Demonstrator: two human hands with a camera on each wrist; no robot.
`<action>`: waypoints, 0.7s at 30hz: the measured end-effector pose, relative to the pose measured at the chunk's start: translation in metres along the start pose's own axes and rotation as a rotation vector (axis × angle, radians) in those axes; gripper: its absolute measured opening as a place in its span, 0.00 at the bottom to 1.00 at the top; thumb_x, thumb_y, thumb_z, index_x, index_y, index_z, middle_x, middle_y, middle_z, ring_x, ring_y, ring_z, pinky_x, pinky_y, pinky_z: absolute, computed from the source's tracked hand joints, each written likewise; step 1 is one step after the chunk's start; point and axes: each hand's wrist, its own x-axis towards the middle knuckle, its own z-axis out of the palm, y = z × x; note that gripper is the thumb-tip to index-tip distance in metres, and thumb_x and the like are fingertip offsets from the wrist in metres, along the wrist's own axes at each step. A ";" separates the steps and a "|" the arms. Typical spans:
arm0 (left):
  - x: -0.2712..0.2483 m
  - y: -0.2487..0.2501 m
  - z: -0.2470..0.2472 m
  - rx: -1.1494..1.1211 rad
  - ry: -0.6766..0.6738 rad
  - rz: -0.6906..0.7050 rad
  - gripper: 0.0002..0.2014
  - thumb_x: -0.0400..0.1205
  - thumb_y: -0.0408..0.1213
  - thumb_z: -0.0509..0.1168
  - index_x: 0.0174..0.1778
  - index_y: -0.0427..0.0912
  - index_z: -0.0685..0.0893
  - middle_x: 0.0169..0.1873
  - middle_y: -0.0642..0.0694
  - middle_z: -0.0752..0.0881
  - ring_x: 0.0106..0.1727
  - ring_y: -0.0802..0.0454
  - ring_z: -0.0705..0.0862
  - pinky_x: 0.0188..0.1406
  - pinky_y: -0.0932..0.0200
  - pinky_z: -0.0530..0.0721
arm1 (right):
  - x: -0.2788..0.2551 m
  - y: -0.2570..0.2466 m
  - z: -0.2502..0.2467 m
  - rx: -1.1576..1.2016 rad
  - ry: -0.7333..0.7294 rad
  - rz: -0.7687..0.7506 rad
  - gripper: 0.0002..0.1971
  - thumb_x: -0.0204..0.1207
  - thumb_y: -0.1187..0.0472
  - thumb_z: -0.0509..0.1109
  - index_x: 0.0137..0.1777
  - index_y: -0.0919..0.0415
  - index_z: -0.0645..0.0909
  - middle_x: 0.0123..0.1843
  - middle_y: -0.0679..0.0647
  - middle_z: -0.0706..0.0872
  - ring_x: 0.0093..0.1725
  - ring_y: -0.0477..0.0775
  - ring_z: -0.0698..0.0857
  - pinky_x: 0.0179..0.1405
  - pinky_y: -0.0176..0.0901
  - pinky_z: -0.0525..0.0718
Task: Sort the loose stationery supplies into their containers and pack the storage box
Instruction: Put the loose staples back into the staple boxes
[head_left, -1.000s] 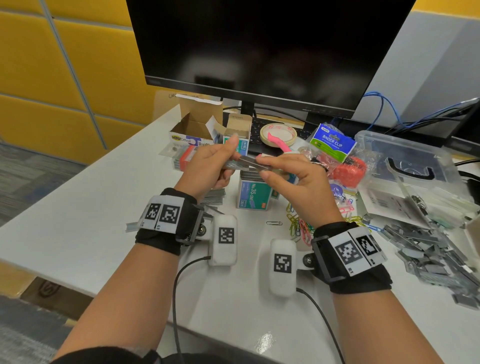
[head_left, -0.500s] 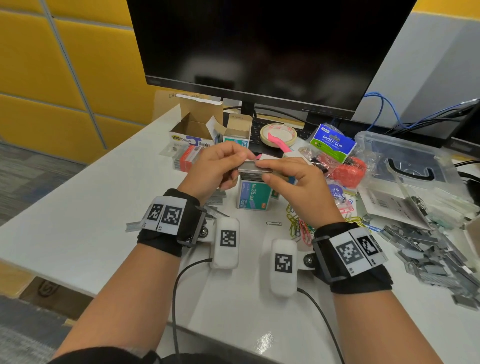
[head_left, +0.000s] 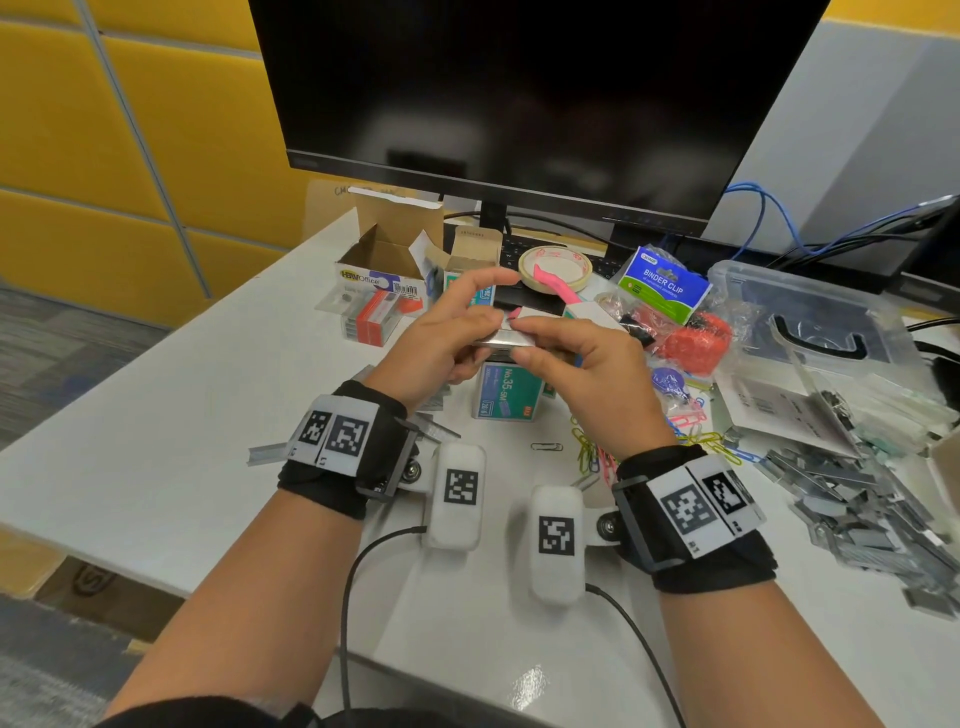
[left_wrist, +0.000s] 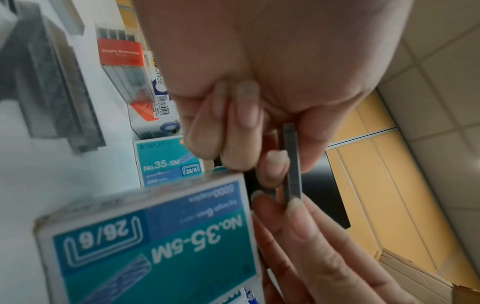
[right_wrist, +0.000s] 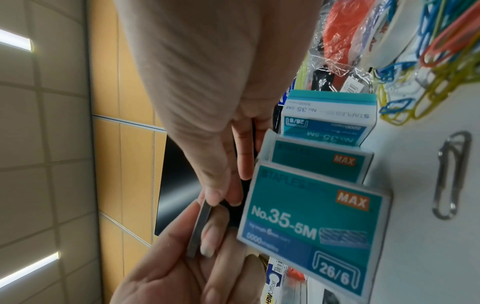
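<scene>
A small stack of grey staple strips (head_left: 506, 340) is held level above the desk between both hands. My left hand (head_left: 485, 325) pinches its left end, with the index finger raised. My right hand (head_left: 519, 339) pinches the right end between thumb and forefinger. The left wrist view has the strips (left_wrist: 292, 164) edge-on between my left hand's (left_wrist: 272, 148) thumb and fingers. In the right wrist view they (right_wrist: 198, 228) sit under my right hand (right_wrist: 223, 197). Directly below stands a teal No.35-5M staple box (head_left: 501, 397) (left_wrist: 155, 246) (right_wrist: 311, 226).
A pile of loose staple strips (head_left: 857, 499) lies at the right, beside a clear plastic storage box (head_left: 810, 322). Coloured paper clips (head_left: 691, 436), a binder clip bag (head_left: 665, 286), a tape roll (head_left: 556, 267) and an open cardboard box (head_left: 384, 260) crowd the desk before the monitor (head_left: 519, 93).
The strips were tilted and spread a second ago; both hands have squared them into a level stack over the teal box. My left index finger has lifted off.
</scene>
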 end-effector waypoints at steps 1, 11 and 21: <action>0.001 0.000 0.000 -0.007 0.013 -0.012 0.17 0.87 0.29 0.50 0.66 0.52 0.72 0.21 0.53 0.70 0.19 0.63 0.65 0.17 0.70 0.62 | 0.000 0.000 0.001 -0.006 0.008 0.004 0.14 0.74 0.65 0.73 0.60 0.56 0.85 0.49 0.53 0.87 0.45 0.33 0.83 0.45 0.24 0.80; 0.003 -0.003 -0.003 -0.102 0.055 0.003 0.10 0.72 0.33 0.56 0.45 0.41 0.79 0.25 0.46 0.82 0.16 0.54 0.71 0.17 0.63 0.65 | 0.001 0.000 -0.003 0.013 0.130 0.068 0.11 0.72 0.67 0.74 0.55 0.61 0.86 0.38 0.40 0.84 0.39 0.25 0.81 0.36 0.18 0.76; 0.000 -0.001 -0.003 -0.082 0.034 0.040 0.06 0.81 0.33 0.59 0.50 0.40 0.80 0.30 0.48 0.86 0.17 0.56 0.75 0.15 0.68 0.69 | 0.002 0.002 -0.005 -0.038 0.159 0.072 0.10 0.71 0.63 0.76 0.52 0.55 0.87 0.38 0.37 0.84 0.40 0.27 0.81 0.39 0.20 0.77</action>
